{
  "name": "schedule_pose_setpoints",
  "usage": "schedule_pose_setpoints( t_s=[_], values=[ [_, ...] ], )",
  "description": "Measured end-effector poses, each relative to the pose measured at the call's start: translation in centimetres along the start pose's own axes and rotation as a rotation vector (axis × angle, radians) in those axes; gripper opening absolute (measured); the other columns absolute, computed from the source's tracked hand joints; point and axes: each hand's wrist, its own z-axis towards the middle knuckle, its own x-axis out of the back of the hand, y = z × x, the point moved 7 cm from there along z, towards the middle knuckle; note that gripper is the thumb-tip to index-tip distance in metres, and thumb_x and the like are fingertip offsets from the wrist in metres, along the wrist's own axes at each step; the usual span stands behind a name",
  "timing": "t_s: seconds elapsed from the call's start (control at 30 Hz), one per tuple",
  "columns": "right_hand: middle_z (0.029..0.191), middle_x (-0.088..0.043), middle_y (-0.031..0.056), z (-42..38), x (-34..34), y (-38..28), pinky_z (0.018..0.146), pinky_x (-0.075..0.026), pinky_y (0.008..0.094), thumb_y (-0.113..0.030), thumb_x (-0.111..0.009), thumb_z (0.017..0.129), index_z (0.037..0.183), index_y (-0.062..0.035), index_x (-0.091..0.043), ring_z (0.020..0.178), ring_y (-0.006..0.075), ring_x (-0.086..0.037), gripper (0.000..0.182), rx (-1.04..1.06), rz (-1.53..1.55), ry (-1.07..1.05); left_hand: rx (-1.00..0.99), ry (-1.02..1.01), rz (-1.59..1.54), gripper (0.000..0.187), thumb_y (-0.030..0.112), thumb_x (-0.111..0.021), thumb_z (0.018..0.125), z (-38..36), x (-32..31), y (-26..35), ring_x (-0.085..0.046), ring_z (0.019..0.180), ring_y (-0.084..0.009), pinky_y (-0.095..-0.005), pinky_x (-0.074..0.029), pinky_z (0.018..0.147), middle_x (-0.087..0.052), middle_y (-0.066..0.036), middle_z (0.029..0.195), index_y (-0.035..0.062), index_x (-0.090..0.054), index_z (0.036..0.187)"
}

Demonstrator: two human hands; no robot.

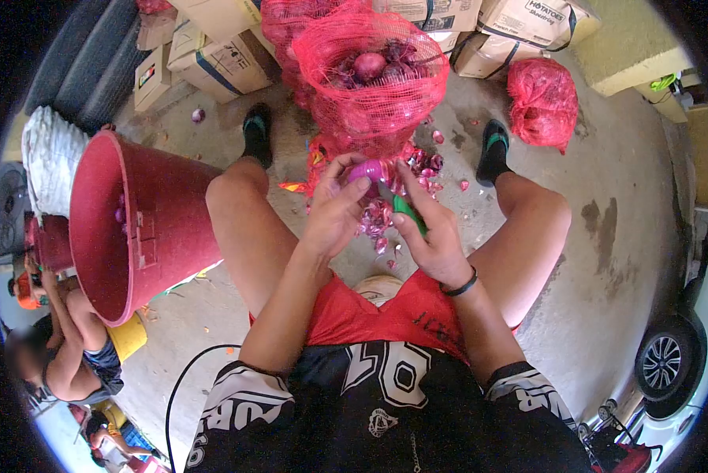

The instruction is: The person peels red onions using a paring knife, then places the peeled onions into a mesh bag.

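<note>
Between my knees, my left hand [337,203] has its fingers closed round a purple onion [362,171]. Facing it, my right hand [434,233] grips a small knife by its green handle [408,214], the dark blade close against the onion's right side. Under both hands lies a heap of onion skins [376,217] on the concrete floor. Just beyond them stands an open red mesh sack [370,112], with onions [370,66] showing in its mouth.
A large red tub [169,225] leans at my left, with a person [74,347] seated past it. Cardboard boxes [226,65] line the far side. A filled red sack [540,102] lies beyond my right foot. A car wheel [661,363] shows at far right.
</note>
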Motion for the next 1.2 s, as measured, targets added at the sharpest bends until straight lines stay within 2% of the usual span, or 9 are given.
schedule_pose_setpoints(
  t_s=[0.2,0.3,0.43,0.5,0.7,0.9,1.0,1.1,1.2],
  values=[
    [0.115,-0.062,0.0205,0.5,-0.2,-0.2,0.085,-0.048,0.0355,-0.006,-0.057,0.090,0.138,-0.0006,-0.046,0.091,0.0310,-0.062,0.049,0.160,-0.031,0.052,-0.035,0.007,0.102,0.042,0.010,-0.063,0.089,0.1,0.5,0.4,-0.059,0.110,-0.0253,-0.0418,-0.048,0.096,-0.060,-0.012,0.119,0.0061,-0.045,0.126],
    [0.103,-0.064,0.0196,0.5,0.3,0.9,0.078,-0.049,0.0343,-0.006,-0.056,0.090,0.133,0.0001,-0.051,0.079,0.0280,-0.059,0.043,0.082,-0.009,0.090,-0.034,-0.012,0.077,0.042,0.010,-0.063,0.088,0.2,0.4,0.5,-0.058,0.111,-0.0260,-0.0430,-0.046,0.099,-0.060,-0.013,0.120,0.0044,-0.045,0.126],
    [0.100,-0.064,0.0184,0.1,0.6,1.7,0.078,-0.049,0.0333,-0.007,-0.056,0.091,0.131,0.0008,-0.052,0.078,0.0270,-0.060,0.041,-0.078,0.122,0.122,-0.032,-0.032,0.012,0.042,0.009,-0.063,0.088,0.2,0.0,0.8,-0.058,0.113,-0.0269,-0.0445,-0.043,0.102,-0.060,-0.014,0.120,0.0023,-0.046,0.126],
    [0.104,-0.065,0.0183,0.1,0.7,1.2,0.080,-0.049,0.0343,-0.007,-0.056,0.091,0.133,0.0010,-0.051,0.082,0.0279,-0.061,0.043,-0.081,0.047,0.088,-0.025,-0.022,0.023,0.042,0.009,-0.063,0.087,0.2,0.1,0.8,-0.058,0.112,-0.0264,-0.0441,-0.044,0.101,-0.060,-0.014,0.119,0.0030,-0.046,0.126],
    [0.117,-0.060,0.0225,0.5,-0.4,-0.5,0.086,-0.049,0.0372,-0.006,-0.058,0.089,0.137,-0.0005,-0.045,0.095,0.0333,-0.064,0.050,0.132,-0.006,0.108,-0.056,0.020,0.145,0.042,0.009,-0.064,0.087,0.2,0.5,0.5,-0.059,0.108,-0.0242,-0.0421,-0.047,0.097,-0.060,-0.013,0.117,0.0054,-0.047,0.125],
    [0.093,-0.063,0.0183,0.5,0.0,-0.2,0.077,-0.049,0.0357,-0.004,-0.058,0.088,0.132,0.0005,-0.052,0.077,0.0293,-0.060,0.044,0.062,-0.078,0.042,-0.027,-0.008,0.075,0.041,0.004,-0.063,0.087,0.2,0.2,0.3,-0.059,0.107,-0.0222,-0.0389,-0.048,0.094,-0.060,-0.012,0.116,0.0030,-0.047,0.124],
    [0.084,-0.060,0.0160,0.4,0.4,0.2,0.071,-0.048,0.0347,-0.006,-0.057,0.090,0.128,0.0005,-0.055,0.071,0.0254,-0.056,0.039,0.146,-0.009,0.158,-0.031,-0.046,0.060,0.040,0.004,-0.061,0.088,0.2,-0.4,0.5,-0.059,0.108,-0.0229,-0.0387,-0.049,0.095,-0.059,-0.013,0.116,0.0013,-0.047,0.125],
    [0.083,-0.059,0.0149,0.2,0.7,0.9,0.071,-0.047,0.0335,-0.009,-0.053,0.094,0.127,0.0016,-0.056,0.073,0.0228,-0.057,0.035,0.013,0.115,0.168,-0.021,-0.089,0.021,0.040,0.006,-0.060,0.088,0.0,-0.9,0.7,-0.059,0.110,-0.0254,-0.0410,-0.048,0.097,-0.058,-0.015,0.118,0.0006,-0.046,0.126],
    [0.081,-0.057,0.0067,-0.2,0.7,2.2,0.064,-0.045,0.0272,-0.012,-0.049,0.098,0.132,-0.0005,-0.053,0.067,0.0141,-0.052,0.036,-0.086,0.257,0.204,0.027,-0.117,-0.023,0.045,0.012,-0.062,0.087,-0.2,-1.1,0.5,-0.057,0.113,-0.0282,-0.0434,-0.045,0.100,-0.058,-0.016,0.121,0.0022,-0.046,0.128]
  ],
)
